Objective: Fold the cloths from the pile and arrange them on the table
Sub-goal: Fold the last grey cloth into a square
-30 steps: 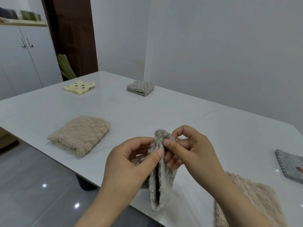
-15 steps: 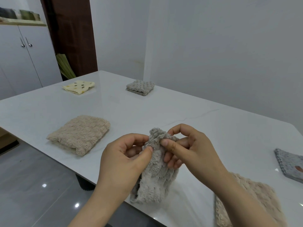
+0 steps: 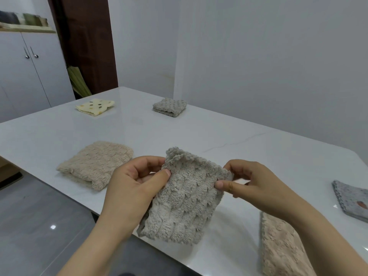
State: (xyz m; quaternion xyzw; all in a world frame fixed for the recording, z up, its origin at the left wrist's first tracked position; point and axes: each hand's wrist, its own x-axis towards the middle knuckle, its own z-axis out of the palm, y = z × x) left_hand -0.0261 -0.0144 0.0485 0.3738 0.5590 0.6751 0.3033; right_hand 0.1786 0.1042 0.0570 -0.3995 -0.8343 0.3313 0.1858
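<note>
- Since the earlier frames the grey fluffy cloth (image 3: 185,198) has gone from a narrow hanging bunch to a spread panel, and the two hands have drawn apart to its upper corners.
- The left hand (image 3: 131,188) has its grip pinched on the cloth's upper left corner, thumb on the near face and fingers behind.
- The right hand (image 3: 249,182) has its grip pinched on the upper right corner, thumb and forefinger closed on the edge.
- The cloth hangs between the hands above the near edge of the white tabletop (image 3: 258,156); whether its lower edge touches the surface I cannot tell.
- A folded beige cloth (image 3: 97,164) lies on the tabletop to the left of the hands.
- Another beige cloth (image 3: 282,250) lies at the near right, partly under the right forearm.
- A folded grey patterned cloth (image 3: 352,202) lies at the right edge of the view.
- Far across the tabletop lie a yellow dotted cloth (image 3: 95,105) and a small folded grey cloth (image 3: 170,106), well apart.
</note>
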